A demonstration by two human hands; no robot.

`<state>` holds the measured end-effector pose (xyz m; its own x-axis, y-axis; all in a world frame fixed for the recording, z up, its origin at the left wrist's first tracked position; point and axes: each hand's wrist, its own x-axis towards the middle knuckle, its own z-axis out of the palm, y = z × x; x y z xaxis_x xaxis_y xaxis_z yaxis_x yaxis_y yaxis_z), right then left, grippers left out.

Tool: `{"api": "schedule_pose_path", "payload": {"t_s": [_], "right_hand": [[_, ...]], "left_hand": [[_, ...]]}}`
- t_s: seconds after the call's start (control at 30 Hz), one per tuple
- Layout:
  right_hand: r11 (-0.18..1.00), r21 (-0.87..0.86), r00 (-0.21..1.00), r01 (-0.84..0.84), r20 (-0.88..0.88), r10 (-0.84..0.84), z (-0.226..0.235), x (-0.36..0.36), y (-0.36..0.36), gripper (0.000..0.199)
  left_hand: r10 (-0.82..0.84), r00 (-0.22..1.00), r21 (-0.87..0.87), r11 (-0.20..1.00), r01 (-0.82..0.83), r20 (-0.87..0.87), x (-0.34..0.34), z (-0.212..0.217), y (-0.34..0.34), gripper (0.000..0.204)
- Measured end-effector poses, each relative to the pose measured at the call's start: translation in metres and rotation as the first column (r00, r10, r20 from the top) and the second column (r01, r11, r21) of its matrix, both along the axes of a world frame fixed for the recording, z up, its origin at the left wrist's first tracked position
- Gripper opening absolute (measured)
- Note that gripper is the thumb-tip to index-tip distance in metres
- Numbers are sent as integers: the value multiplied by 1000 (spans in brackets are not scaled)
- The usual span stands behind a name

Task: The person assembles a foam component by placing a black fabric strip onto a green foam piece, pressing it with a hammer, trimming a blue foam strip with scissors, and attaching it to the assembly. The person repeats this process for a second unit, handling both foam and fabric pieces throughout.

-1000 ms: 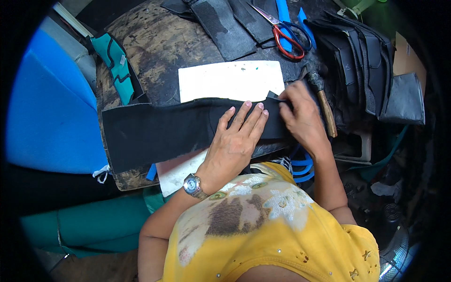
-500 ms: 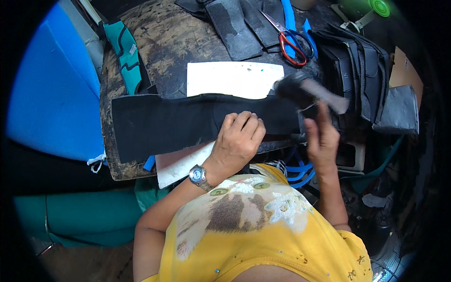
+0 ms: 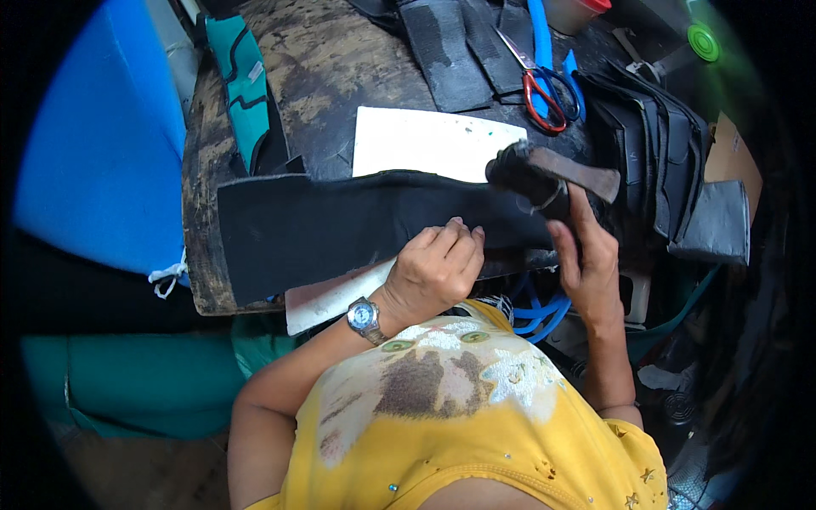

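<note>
Pressing down with curled fingers, the left hand pins the long black strip flat on the worn table, apparently to keep it from shifting. Its grip is clenched on nothing. The right hand has its grip closed round a hammer, dark head raised over the strip's right end; the head is blurred, so its exact shape is uncertain. A white sheet lies just behind the strip, red-handled scissors further back, a stack of black pieces at right.

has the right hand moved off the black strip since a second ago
Yes. The right hand has lifted off the black strip and now grips a hammer raised above its right end.
</note>
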<state>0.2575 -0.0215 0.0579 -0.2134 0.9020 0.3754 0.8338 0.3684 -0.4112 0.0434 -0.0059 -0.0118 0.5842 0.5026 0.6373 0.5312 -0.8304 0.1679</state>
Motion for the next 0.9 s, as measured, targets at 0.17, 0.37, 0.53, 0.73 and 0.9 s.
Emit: {"api": "schedule_pose_path", "payload": {"t_s": [0.17,0.37,0.53,0.73,0.9], "right_hand": [[980,-183,986,79,156,-51,3,-2,1,51],[920,-391,1000,-1,-23,-8,-2,-5,4,53],[941,-311,988,-132,31,149,-3,-36,23,57],[937,-314,988,-151,-16,154,-17,-47,34,58],[918,-396,999,-12,-32,-1,-2,8,12,57]], "left_hand": [[-11,1000,-3,1000,11,-14,-1,1,-1,28],[0,1000,79,997,1,-15,1,-4,1,25],[-46,999,47,998,46,2,2,-7,0,16],[11,998,26,1000,-9,-60,0,-4,-3,10],[69,997,26,997,-69,-26,-1,1,-3,27]]}}
